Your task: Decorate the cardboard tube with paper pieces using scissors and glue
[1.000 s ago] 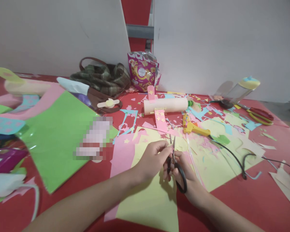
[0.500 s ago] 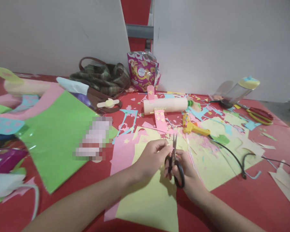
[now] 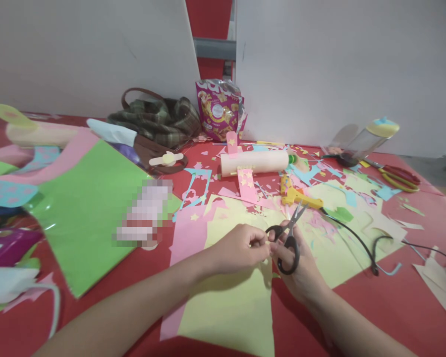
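Observation:
Black-handled scissors (image 3: 290, 240) are in my right hand (image 3: 301, 267), their blades a little apart and tilted up to the right. The fingers of my left hand (image 3: 241, 250) are pinched together and meet the right fingertips beside the scissors. Whatever the left fingers hold is too small to make out. Both hands are above yellow paper (image 3: 230, 307), which overlaps a pink sheet (image 3: 186, 238). Beyond them lies a cream-coloured roll (image 3: 258, 162) with pink strips on it.
A yellow glue gun (image 3: 303, 199) with a black cord lies past my right hand among paper scraps. Green paper (image 3: 82, 213) covers the left side. Farther back are a plaid bag (image 3: 159, 119), a purple snack bag (image 3: 219, 111), a clear bottle (image 3: 369, 144) and red-and-yellow-handled pliers (image 3: 399, 178).
My right hand has turned the scissors to the right, and their blades have parted. My left fingers have moved slightly down and now meet the right fingertips.

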Tool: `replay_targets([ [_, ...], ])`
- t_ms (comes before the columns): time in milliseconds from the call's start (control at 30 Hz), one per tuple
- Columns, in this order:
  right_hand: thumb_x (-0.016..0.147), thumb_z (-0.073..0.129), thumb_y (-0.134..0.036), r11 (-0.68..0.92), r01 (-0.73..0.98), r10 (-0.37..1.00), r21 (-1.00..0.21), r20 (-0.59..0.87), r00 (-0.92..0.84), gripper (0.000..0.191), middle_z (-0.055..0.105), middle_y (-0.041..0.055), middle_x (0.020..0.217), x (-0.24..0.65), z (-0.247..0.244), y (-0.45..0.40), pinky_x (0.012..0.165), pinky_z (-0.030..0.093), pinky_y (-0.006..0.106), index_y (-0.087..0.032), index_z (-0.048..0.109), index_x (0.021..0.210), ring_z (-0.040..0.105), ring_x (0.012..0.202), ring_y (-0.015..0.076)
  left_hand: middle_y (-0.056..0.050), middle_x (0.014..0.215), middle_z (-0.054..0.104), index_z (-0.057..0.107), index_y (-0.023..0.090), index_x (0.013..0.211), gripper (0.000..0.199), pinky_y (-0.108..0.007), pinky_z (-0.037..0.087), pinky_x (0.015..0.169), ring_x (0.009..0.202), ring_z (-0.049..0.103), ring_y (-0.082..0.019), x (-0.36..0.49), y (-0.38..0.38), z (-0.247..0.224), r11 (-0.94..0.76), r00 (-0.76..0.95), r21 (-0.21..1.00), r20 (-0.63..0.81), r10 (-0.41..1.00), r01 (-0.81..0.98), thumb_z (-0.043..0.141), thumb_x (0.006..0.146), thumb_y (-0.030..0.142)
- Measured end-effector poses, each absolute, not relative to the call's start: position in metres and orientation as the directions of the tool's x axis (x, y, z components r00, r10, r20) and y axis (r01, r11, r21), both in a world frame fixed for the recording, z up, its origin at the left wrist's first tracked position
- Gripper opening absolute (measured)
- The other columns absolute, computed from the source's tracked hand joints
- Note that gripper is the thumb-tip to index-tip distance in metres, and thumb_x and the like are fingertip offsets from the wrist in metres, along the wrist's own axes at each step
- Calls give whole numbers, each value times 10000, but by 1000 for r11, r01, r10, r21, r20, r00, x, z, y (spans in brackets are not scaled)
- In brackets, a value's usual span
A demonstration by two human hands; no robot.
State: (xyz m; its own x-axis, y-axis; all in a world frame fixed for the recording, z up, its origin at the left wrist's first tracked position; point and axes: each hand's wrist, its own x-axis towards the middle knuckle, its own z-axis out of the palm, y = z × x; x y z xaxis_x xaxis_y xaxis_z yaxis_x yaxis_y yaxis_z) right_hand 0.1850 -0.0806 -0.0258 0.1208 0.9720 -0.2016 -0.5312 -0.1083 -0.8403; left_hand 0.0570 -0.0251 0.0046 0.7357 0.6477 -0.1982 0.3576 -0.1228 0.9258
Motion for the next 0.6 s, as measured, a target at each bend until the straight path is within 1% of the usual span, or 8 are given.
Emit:
replay_targets([
  [167, 628, 602, -42, -91, -532, 976, -842, -181, 121, 344, 524, -61, 692, 183, -25, -81, 533, 379, 182, -243, 401, 822, 478, 583, 80, 51, 493, 299, 402, 143, 523, 233, -190, 194, 408, 459, 274, -57, 55, -22, 4, -139, 744, 913, -217, 632, 385, 404, 722, 266],
  [300, 631, 604, -34, -95, -513, 973, -853, -187, 132, 352, 522, -68, 680, 183, -25, -81, 523, 371, 172, -245, 395, 819, 474, 570, 72, 41, 510, 368, 472, 136, 563, 223, -184, 230, 429, 478, 332, -63, 53, -18, 7, -144, 740, 905, -226, 633, 400, 398, 726, 269],
  [400, 643, 612, -52, -115, -494, 975, -862, -193, 110, 346, 518, -69, 672, 184, -25, -81, 511, 357, 170, -248, 393, 827, 465, 554, 68, 38, 537, 405, 483, 141, 581, 203, -181, 255, 452, 505, 364, -68, 53, -15, 8, -148, 717, 903, -212, 665, 404, 398, 725, 257],
  [500, 654, 609, -64, -118, -471, 978, -874, -186, 99, 346, 519, -67, 687, 185, -27, -82, 498, 345, 176, -256, 393, 845, 458, 548, 70, 47, 523, 381, 457, 145, 560, 188, -179, 258, 460, 502, 347, -65, 52, -13, 7, -169, 685, 900, -173, 708, 402, 401, 718, 230],
  [600, 657, 606, -69, -105, -452, 974, -886, -183, 132, 348, 515, -68, 692, 185, -29, -83, 504, 348, 189, -262, 393, 853, 468, 565, 81, 48, 522, 372, 444, 145, 557, 196, -178, 266, 469, 503, 344, -65, 53, -12, 4, -159, 628, 903, -143, 765, 400, 386, 728, 220],
])
